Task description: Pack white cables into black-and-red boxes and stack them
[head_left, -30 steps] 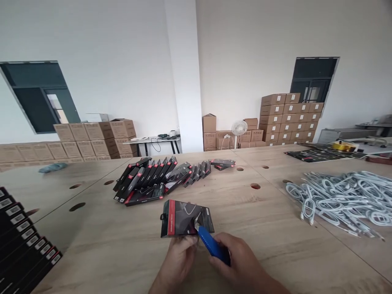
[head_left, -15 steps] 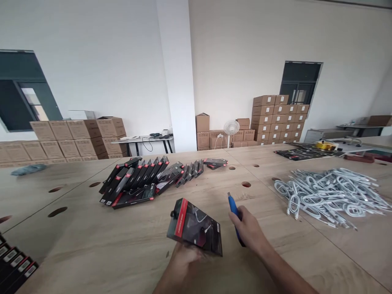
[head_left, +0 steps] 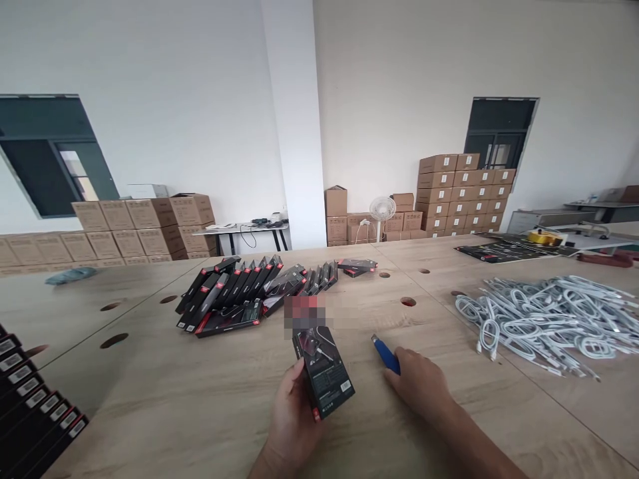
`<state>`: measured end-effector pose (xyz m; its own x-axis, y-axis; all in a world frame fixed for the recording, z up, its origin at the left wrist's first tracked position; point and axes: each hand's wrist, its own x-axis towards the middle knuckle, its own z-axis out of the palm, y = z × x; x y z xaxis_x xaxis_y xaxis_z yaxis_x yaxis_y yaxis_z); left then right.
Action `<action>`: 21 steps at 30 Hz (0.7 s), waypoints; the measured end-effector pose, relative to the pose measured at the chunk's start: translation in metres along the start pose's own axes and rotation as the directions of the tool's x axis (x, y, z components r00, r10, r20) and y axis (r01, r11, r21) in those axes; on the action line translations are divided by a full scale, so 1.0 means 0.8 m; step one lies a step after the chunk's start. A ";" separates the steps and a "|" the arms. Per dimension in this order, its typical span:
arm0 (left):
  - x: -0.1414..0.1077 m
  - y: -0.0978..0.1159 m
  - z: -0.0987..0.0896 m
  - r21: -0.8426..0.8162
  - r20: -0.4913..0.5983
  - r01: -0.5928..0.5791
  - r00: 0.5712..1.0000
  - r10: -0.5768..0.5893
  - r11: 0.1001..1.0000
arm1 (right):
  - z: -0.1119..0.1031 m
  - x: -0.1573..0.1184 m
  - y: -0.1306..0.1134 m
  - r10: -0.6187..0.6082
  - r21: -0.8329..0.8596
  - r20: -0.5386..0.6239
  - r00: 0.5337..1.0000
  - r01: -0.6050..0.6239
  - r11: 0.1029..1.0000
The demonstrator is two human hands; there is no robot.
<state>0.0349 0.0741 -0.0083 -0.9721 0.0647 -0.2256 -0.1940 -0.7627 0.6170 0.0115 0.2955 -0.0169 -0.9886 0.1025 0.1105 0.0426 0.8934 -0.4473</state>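
My left hand [head_left: 294, 416] grips a slim black retail box [head_left: 327, 379] by its lower left edge. The box is tilted, its printed face with a cable picture and small white label turned up; a pixelated patch covers its top end. To the right, my right hand [head_left: 422, 382] is closed round a blue box cutter [head_left: 387, 354], metal tip pointing forward and left, low over the table. The lower part of the cutter is hidden in the palm. Box and cutter are apart.
Similar black boxes [head_left: 244, 286] lie in a leaning heap at the back left. More stand in a row [head_left: 44, 406] at the near left. White coiled cables [head_left: 544, 322] are piled on the right. The wooden table [head_left: 200, 399] has round holes, one hole [head_left: 408, 302] beyond my right hand.
My left hand has turned the box more upright, showing its lower printed text and label. My right hand has lowered the cutter and tilted it further left. The view has shifted slightly left.
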 end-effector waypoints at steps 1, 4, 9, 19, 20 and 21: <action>0.002 -0.001 -0.001 -0.004 0.008 -0.013 1.000 0.013 1.000 | -0.001 -0.001 -0.004 -0.027 0.031 -0.002 1.000 0.027 0.999; 0.008 -0.002 -0.006 -0.011 0.073 -0.072 0.995 0.073 0.997 | 0.002 -0.013 -0.022 -0.180 0.181 0.009 0.984 0.175 0.968; 0.010 -0.002 -0.016 0.015 0.122 -0.158 0.980 0.154 0.987 | 0.015 -0.048 -0.056 -0.450 0.476 -0.020 0.893 0.405 0.781; 0.008 -0.029 -0.003 0.203 0.084 -0.195 0.980 0.181 0.959 | 0.027 -0.052 -0.059 -0.326 0.541 -0.050 0.944 0.300 0.786; 0.009 -0.032 0.000 0.212 0.079 -0.194 0.980 0.181 0.958 | 0.029 -0.051 -0.060 -0.299 0.551 -0.061 0.952 0.282 0.785; 0.010 -0.035 0.003 0.217 0.077 -0.187 0.982 0.174 0.958 | 0.031 -0.049 -0.060 -0.274 0.555 -0.072 0.959 0.266 0.788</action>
<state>0.0321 0.0974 -0.0258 -0.9983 -0.0197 -0.0557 -0.0326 -0.6029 0.7972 0.0449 0.2379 -0.0216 -0.9495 -0.1149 0.2921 -0.3101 0.4884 -0.8157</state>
